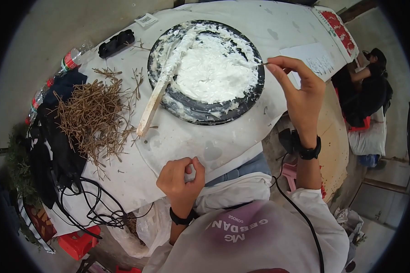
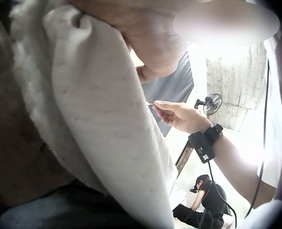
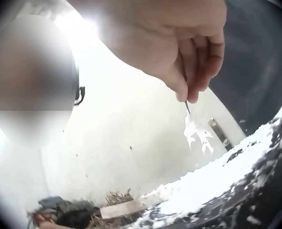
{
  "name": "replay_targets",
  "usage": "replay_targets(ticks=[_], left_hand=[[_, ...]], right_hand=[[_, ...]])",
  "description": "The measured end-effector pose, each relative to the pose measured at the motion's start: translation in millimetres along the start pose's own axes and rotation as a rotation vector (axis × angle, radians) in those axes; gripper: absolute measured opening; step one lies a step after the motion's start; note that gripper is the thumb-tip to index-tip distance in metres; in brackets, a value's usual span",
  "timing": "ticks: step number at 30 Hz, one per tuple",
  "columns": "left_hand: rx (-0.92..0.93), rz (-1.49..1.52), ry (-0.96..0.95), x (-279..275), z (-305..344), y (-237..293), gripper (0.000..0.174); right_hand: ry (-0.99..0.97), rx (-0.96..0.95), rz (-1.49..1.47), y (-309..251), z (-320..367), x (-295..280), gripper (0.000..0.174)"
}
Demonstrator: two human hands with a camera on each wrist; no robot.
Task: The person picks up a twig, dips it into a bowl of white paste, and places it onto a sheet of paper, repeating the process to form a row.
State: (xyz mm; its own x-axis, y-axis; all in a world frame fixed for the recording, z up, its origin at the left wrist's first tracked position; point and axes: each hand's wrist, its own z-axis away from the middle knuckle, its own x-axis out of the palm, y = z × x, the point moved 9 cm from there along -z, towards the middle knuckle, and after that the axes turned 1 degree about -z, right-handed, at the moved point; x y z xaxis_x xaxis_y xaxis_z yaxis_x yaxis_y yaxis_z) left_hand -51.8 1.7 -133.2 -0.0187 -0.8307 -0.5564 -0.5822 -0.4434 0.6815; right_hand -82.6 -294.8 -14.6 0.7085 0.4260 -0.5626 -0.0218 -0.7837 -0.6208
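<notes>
My right hand (image 1: 303, 88) pinches the end of a thin twig (image 1: 263, 63) between thumb and fingertips, at the right rim of a round black dish (image 1: 214, 119). White paste (image 1: 214, 75) covers much of the dish. In the right wrist view, the twig (image 3: 187, 107) points down from my right hand (image 3: 179, 52), its branched lower part coated white, above the paste. A paste-smeared wooden stick (image 1: 152, 104) leans across the dish's left side. My left hand (image 1: 180, 182), fingers loosely curled with nothing visible in them, is near the table's front edge.
Left of the dish lies a pile of brown twigs (image 1: 95, 113), with black cables (image 1: 100, 207) in front. Bottles (image 1: 70, 60) and a black case (image 1: 116, 43) are behind. Paper (image 1: 312, 59) and a red-and-white box (image 1: 337, 34) lie right; a person (image 1: 373, 91) sits beyond.
</notes>
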Motion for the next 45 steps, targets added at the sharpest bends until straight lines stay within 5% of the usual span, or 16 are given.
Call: replay_targets(ticks=[2, 7, 10, 19, 27, 34, 38, 42, 45], left_hand=[[-0.023, -0.001, 0.006, 0, 1, -2, 0.018], [-0.027, 0.011, 0.006, 0, 2, -3, 0.018], [-0.002, -0.021, 0.014, 0, 1, -1, 0.017], [0.007, -0.062, 0.017, 1, 3, -1, 0.017], [0.002, -0.056, 0.003, 0, 0, 1, 0.017], [0.017, -0.036, 0.003, 1, 0, 2, 0.016], [0.004, -0.055, -0.031, 3, 0, 1, 0.017], [0.013, -0.047, -0.022, 3, -1, 2, 0.016], [0.008, -0.046, -0.024, 4, 0, 1, 0.016]], right_hand=[[0.023, 0.254, -0.211, 34, 7, 2, 0.014], [-0.117, 0.456, -0.146, 85, 29, 16, 0.013], [-0.199, 0.422, 0.039, 85, 35, 8, 0.014], [-0.143, 0.378, -0.032, 76, 38, -4, 0.013], [0.034, 0.053, 0.012, 36, 22, -1, 0.013], [-0.244, -0.152, 0.194, 23, 26, 10, 0.02], [-0.22, -0.25, 0.3, 17, 19, -2, 0.019], [-0.093, -0.097, 0.201, 34, -8, -10, 0.014], [-0.203, 0.052, 0.027, 75, -40, 11, 0.015]])
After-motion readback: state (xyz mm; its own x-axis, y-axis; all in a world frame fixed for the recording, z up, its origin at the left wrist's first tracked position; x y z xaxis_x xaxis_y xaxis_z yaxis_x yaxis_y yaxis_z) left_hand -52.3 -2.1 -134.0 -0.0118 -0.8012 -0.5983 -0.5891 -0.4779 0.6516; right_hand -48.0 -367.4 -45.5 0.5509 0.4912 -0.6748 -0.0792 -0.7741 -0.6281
